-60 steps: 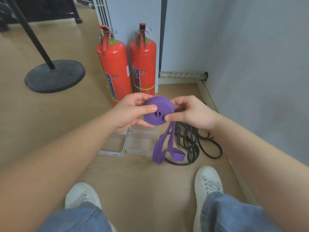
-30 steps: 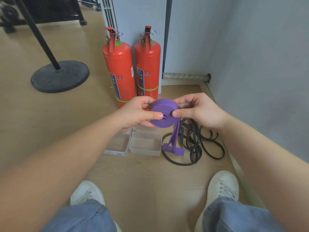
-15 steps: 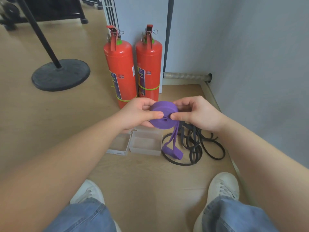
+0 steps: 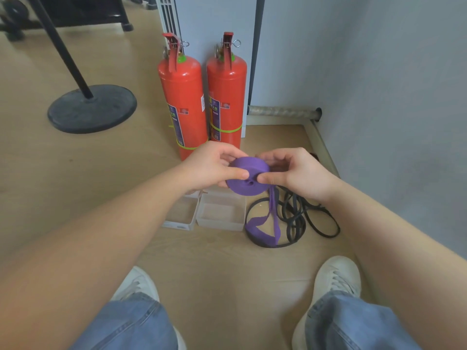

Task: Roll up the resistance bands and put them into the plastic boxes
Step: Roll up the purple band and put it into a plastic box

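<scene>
The purple band coil (image 4: 246,178) is pinched between left hand (image 4: 212,164) and right hand (image 4: 297,173), its loose tail (image 4: 273,210) hung nearer the right, plastic boxes (image 4: 219,226) directly below.

Soft even daylight, wide-angle edge distortion

Two plastic boxes (image 4: 219,224) stand open-topped on the floor (image 4: 227,261). The left hand (image 4: 209,164) and right hand (image 4: 300,173), gripping the purple band (image 4: 246,178), partly cover access from above. Fire extinguishers (image 4: 185,104) just behind block the far side. Black bands (image 4: 298,218) and the purple band's hanging tail crowd the right flank, with the wall (image 4: 379,97) beyond. Open floor lies on the near side.
</scene>
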Available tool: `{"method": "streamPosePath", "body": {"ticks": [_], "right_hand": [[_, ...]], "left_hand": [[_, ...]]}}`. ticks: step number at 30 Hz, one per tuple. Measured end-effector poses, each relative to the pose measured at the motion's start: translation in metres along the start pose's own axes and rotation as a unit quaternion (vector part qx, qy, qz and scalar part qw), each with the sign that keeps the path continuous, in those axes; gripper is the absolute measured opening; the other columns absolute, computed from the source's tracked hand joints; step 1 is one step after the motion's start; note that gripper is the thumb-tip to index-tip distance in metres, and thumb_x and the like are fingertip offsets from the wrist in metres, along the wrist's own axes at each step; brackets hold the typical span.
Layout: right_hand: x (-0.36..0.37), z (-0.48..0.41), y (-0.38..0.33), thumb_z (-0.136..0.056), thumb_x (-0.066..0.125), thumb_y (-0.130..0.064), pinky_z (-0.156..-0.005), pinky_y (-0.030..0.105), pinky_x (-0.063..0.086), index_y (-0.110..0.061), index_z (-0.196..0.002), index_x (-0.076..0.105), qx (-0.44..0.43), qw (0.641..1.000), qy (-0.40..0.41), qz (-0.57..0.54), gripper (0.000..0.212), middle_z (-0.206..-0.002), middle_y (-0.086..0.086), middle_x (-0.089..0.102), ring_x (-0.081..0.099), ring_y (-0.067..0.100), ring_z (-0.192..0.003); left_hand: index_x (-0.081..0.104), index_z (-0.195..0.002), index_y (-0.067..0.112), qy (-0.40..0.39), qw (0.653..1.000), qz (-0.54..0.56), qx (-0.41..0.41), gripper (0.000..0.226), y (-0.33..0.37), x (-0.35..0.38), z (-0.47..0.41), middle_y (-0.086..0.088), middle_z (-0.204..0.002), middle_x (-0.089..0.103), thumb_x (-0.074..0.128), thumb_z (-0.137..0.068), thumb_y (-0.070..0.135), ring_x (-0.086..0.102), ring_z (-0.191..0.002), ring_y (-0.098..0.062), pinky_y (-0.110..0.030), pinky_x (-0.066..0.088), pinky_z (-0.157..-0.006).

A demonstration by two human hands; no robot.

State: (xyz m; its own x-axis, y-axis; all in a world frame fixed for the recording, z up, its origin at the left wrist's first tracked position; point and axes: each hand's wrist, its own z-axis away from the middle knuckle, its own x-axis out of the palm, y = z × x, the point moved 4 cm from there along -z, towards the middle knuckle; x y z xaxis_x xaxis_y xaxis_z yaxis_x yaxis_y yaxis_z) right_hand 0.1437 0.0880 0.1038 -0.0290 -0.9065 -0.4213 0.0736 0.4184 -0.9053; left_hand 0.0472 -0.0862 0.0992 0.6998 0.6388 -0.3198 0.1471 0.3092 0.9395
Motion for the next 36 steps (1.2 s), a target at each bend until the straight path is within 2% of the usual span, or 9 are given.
{"method": "streamPosePath", "body": {"ticks": [6, 9, 13, 17, 23, 26, 29, 33, 36], "right_hand": [[-0.009, 0.005, 0.01, -0.087, 0.08, -0.012, -0.097, 0.039, 0.058, -0.015, -0.114, 0.077, 0.001, 1.0, 0.007, 0.005, 0.027, -0.1, 0.002, 0.081, 0.077, 0.023, -0.096], [-0.005, 0.003, 0.008, -0.087, 0.081, -0.021, -0.086, 0.044, 0.06, -0.026, -0.106, 0.08, -0.002, 0.995, -0.021, 0.092, 0.019, -0.089, 0.0, 0.08, 0.075, 0.026, -0.083], [0.005, 0.0, 0.006, -0.088, 0.081, -0.024, -0.074, 0.031, 0.056, -0.043, -0.095, 0.075, -0.028, 0.986, -0.05, 0.154, 0.021, -0.081, -0.007, 0.077, 0.07, 0.016, -0.074], [0.002, 0.003, 0.013, -0.088, 0.078, -0.008, -0.094, 0.026, 0.058, -0.016, -0.123, 0.073, -0.008, 1.0, -0.008, -0.017, 0.036, -0.106, -0.003, 0.08, 0.076, 0.013, -0.101], [0.001, 0.01, 0.021, -0.093, 0.069, 0.0, -0.092, 0.035, 0.059, -0.004, -0.13, 0.066, 0.011, 0.987, 0.002, -0.159, 0.037, -0.114, 0.011, 0.077, 0.075, 0.027, -0.106], [-0.007, 0.007, 0.016, -0.089, 0.076, -0.008, -0.095, 0.041, 0.06, -0.011, -0.121, 0.074, -0.003, 0.998, -0.007, -0.056, 0.032, -0.106, 0.007, 0.08, 0.077, 0.026, -0.099], [-0.007, 0.006, 0.011, -0.086, 0.081, -0.018, -0.093, 0.05, 0.059, -0.02, -0.112, 0.079, 0.001, 0.999, -0.025, 0.044, 0.025, -0.096, 0.003, 0.081, 0.076, 0.03, -0.09], [-0.001, 0.002, 0.005, -0.084, 0.083, -0.023, -0.084, 0.048, 0.057, -0.028, -0.102, 0.08, -0.023, 0.984, -0.059, 0.167, 0.019, -0.085, 0.002, 0.078, 0.071, 0.031, -0.082], [-0.002, 0.002, 0.004, -0.084, 0.083, -0.018, -0.09, 0.043, 0.059, -0.027, -0.107, 0.079, -0.014, 0.99, -0.044, 0.131, 0.025, -0.09, -0.003, 0.08, 0.075, 0.02, -0.085]], "left_hand": [[0.067, -0.109, 0.024, -0.015, 0.993, 0.108, -0.034, 0.032, -0.012, 0.005, 0.001, -0.002, -0.113, 0.072, 0.077, -0.085, 0.006, 0.071, -0.107, -0.019, -0.037, 0.063, -0.076], [0.067, -0.113, 0.03, -0.037, 0.999, -0.01, -0.029, 0.039, -0.008, 0.009, 0.002, 0.004, -0.114, 0.069, 0.082, -0.081, 0.013, 0.072, -0.097, -0.016, -0.04, 0.064, -0.072], [0.072, -0.094, 0.033, -0.026, 0.995, -0.101, -0.008, 0.029, -0.006, 0.012, 0.002, 0.006, -0.099, 0.073, 0.089, -0.073, 0.022, 0.074, -0.087, -0.02, -0.04, 0.064, -0.068], [0.071, -0.105, 0.019, -0.003, 1.0, 0.008, -0.027, 0.025, -0.015, 0.008, 0.002, -0.006, -0.107, 0.072, 0.081, -0.083, 0.014, 0.074, -0.091, -0.018, -0.033, 0.063, -0.072], [0.061, -0.111, 0.007, -0.013, 0.956, 0.288, -0.06, 0.023, -0.023, 0.015, 0.005, -0.01, -0.11, 0.073, 0.066, -0.09, 0.0, 0.073, -0.101, -0.028, -0.047, 0.062, -0.083], [0.063, -0.122, 0.015, -0.035, 0.979, 0.191, -0.061, 0.037, -0.018, 0.01, 0.005, -0.003, -0.116, 0.073, 0.073, -0.088, 0.006, 0.072, -0.106, -0.022, -0.048, 0.062, -0.082], [0.063, -0.129, 0.03, -0.024, 0.999, 0.001, -0.03, 0.056, -0.005, 0.005, 0.003, 0.009, -0.116, 0.07, 0.084, -0.079, 0.019, 0.072, -0.098, -0.009, -0.033, 0.063, -0.069], [0.071, -0.104, 0.04, -0.042, 0.989, -0.136, 0.031, 0.042, 0.006, 0.011, 0.001, 0.016, -0.103, 0.074, 0.09, -0.071, 0.025, 0.073, -0.088, -0.007, -0.031, 0.062, -0.066], [0.071, -0.093, 0.036, -0.042, 0.994, -0.101, 0.015, 0.03, 0.003, 0.012, 0.002, 0.007, -0.096, 0.077, 0.088, -0.075, 0.018, 0.074, -0.081, -0.009, -0.032, 0.063, -0.063]]}}
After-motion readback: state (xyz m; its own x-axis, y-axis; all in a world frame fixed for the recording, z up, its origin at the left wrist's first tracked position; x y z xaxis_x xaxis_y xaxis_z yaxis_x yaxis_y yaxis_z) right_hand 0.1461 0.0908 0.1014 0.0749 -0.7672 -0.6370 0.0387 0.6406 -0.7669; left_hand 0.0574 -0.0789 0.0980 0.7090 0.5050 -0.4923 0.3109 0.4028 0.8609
